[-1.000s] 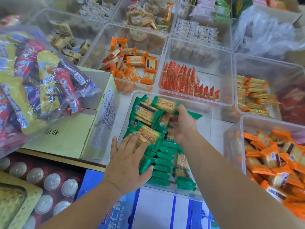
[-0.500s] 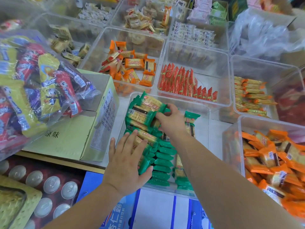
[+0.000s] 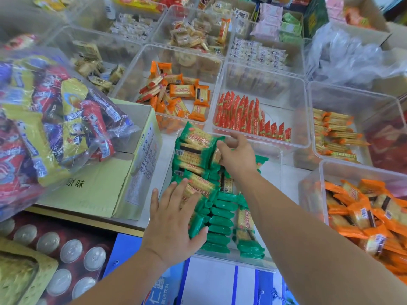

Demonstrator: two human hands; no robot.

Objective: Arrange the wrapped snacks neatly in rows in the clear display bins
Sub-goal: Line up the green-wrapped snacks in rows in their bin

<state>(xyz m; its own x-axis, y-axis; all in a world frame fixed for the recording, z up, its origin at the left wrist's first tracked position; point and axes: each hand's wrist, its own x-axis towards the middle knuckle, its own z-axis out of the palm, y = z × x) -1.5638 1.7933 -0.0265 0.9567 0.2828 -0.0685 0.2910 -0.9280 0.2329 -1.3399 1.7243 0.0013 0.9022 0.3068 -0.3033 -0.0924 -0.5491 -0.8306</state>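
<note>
Green wrapped snacks [image 3: 221,213] fill the near middle clear bin [image 3: 280,172]: a tidy row stands on edge at the front and looser packs [image 3: 193,150] are piled at the far left. My left hand [image 3: 174,219] lies flat with fingers spread on top of the left stack, thumb against the row's side. My right hand [image 3: 239,156] reaches to the far end of the bin, its fingers curled over the edge of the piled green packs; its thumb is hidden. A short second row of green packs [image 3: 247,234] stands under my right forearm.
Around it are clear bins with orange packs [image 3: 180,95], red packs [image 3: 244,113], yellow packs [image 3: 332,133] and a heap of orange packs [image 3: 370,216] at right. A cardboard box [image 3: 105,179] with a bag of snacks [image 3: 50,119] sits at left, and cans [image 3: 70,249] lie at lower left.
My right hand carried a green pack from the bin's right side to the pile at the far left. My left hand has stayed on the stack.
</note>
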